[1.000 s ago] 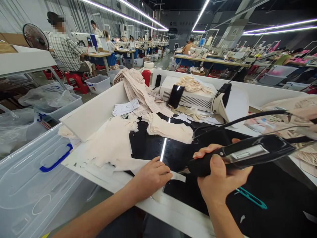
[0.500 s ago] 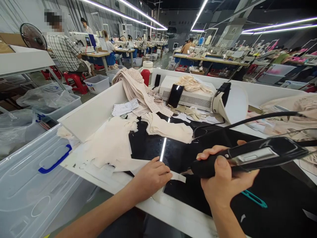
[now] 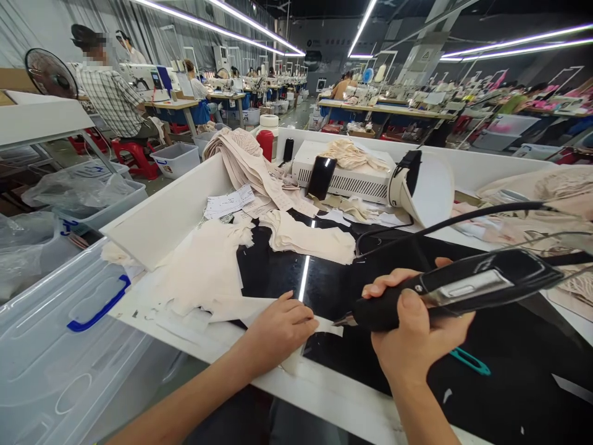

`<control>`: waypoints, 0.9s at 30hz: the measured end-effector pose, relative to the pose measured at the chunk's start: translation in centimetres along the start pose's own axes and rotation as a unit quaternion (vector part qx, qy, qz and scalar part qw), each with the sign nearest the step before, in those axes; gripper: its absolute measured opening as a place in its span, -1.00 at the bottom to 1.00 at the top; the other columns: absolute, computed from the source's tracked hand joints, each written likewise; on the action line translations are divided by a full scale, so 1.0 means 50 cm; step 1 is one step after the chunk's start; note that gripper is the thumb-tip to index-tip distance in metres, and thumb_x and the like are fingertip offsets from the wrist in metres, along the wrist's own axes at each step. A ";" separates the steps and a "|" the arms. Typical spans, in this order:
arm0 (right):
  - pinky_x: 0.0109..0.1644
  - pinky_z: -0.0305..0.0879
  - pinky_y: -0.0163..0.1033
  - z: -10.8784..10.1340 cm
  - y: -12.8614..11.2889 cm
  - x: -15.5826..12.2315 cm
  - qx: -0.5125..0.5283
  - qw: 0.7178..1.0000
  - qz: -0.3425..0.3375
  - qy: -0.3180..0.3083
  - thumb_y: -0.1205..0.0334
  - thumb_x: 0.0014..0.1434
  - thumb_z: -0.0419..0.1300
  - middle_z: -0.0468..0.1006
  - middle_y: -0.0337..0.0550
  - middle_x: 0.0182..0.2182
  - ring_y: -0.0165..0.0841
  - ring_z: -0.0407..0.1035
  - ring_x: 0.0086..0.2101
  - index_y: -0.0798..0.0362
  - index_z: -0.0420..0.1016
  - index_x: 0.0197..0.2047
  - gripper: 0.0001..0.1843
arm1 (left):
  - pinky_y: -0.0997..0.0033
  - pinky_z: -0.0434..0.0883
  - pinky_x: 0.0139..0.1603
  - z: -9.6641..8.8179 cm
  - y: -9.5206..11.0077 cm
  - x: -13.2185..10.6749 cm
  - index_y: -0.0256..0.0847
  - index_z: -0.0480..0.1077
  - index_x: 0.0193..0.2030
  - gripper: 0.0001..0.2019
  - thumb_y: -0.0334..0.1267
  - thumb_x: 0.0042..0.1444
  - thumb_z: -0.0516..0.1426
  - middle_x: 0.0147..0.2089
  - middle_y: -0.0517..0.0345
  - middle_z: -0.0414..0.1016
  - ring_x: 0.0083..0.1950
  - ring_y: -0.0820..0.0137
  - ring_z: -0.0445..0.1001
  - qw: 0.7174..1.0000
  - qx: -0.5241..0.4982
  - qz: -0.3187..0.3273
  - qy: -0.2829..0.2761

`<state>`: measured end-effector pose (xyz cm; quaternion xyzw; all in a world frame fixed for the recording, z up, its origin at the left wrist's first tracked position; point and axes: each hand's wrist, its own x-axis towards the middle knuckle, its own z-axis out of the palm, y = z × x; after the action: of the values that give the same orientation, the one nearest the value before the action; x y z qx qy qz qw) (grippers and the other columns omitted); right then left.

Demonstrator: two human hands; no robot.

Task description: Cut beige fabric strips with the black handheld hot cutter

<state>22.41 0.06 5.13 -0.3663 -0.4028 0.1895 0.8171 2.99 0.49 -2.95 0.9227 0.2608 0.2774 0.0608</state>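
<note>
My left hand [image 3: 279, 332] is closed on a narrow cream fabric strip [image 3: 330, 327], pressing it near the front edge of the black work surface [image 3: 273, 275]. The strip's short end sticks out past my fingertips; its other side runs left toward a pile of cream fabric pieces [image 3: 199, 266]. My right hand [image 3: 412, 327] is wrapped round a black corded handheld tool [image 3: 458, 287] with a silver plate on its side. The tool's pointed metal tip is at the upper edge of the strip's end; whether it touches is unclear. A teal slotted tool [image 3: 470, 361] lies beyond my right wrist.
Stacked cream pieces [image 3: 310, 238] lie farther back, before a phone [image 3: 321, 178], a white vented box [image 3: 345, 170] and a white lamp shade [image 3: 428, 188]. A black cable [image 3: 482, 213] arches on the right. Clear plastic bins [image 3: 60, 346] stand at left; people sit at sewing machines behind.
The whole view has shifted a little, so everything sits slightly farther left. The tool's tip has moved slightly farther in over the strip's end; both hands keep their grip.
</note>
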 end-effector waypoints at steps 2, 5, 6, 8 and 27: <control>-0.42 0.53 -0.20 0.007 -0.006 -0.008 0.010 1.000 0.008 -0.011 0.17 0.16 0.49 0.61 -0.39 -0.36 -0.37 0.47 -0.53 -0.15 0.41 0.20 -0.41 | -0.02 0.41 0.47 -0.003 0.000 0.001 -0.18 0.53 0.08 -0.83 -0.40 0.54 0.10 -0.02 0.14 0.66 0.02 0.34 0.62 1.000 -0.002 0.000 -0.002; -0.38 0.54 -0.19 0.010 -0.004 -0.023 0.016 0.999 0.017 -0.031 0.21 0.20 0.47 0.61 -0.38 -0.36 -0.37 0.47 -0.51 -0.13 0.40 0.22 -0.43 | -0.03 0.43 0.45 -0.006 0.000 0.001 -0.18 0.53 0.08 -0.82 -0.39 0.55 0.09 -0.02 0.14 0.66 0.02 0.33 0.62 1.000 -0.009 -0.003 -0.003; -0.36 0.55 -0.18 0.010 -0.002 -0.027 0.014 0.999 0.019 -0.037 0.23 0.21 0.47 0.61 -0.38 -0.35 -0.37 0.48 -0.50 -0.13 0.40 0.22 -0.43 | -0.03 0.43 0.45 -0.007 0.000 0.001 -0.18 0.53 0.08 -0.82 -0.39 0.55 0.09 -0.02 0.13 0.66 0.02 0.33 0.62 1.000 -0.012 -0.003 -0.004; -0.33 0.55 -0.16 0.007 0.003 -0.034 0.007 0.999 0.022 -0.042 0.26 0.24 0.45 0.61 -0.38 -0.34 -0.37 0.48 -0.48 -0.15 0.39 0.23 -0.44 | -0.03 0.44 0.43 -0.008 0.000 0.001 -0.18 0.53 0.08 -0.82 -0.39 0.55 0.09 -0.01 0.13 0.66 0.02 0.32 0.62 1.000 -0.014 -0.003 -0.008; -0.33 0.56 -0.15 -0.019 0.001 -0.024 -0.034 0.999 0.002 -0.022 0.22 0.24 0.47 0.61 -0.38 -0.33 -0.36 0.50 -0.48 -0.15 0.40 0.23 -0.45 | -0.01 0.47 0.44 -0.024 0.004 0.009 -0.23 0.50 0.11 -0.84 -0.37 0.55 0.10 -0.01 0.11 0.66 0.02 0.34 0.63 1.000 0.002 0.017 0.007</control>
<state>22.44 -1.05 4.08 -0.3908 -0.4263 0.1854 0.7944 2.74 0.50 -1.70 0.9249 0.2466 0.2845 0.0525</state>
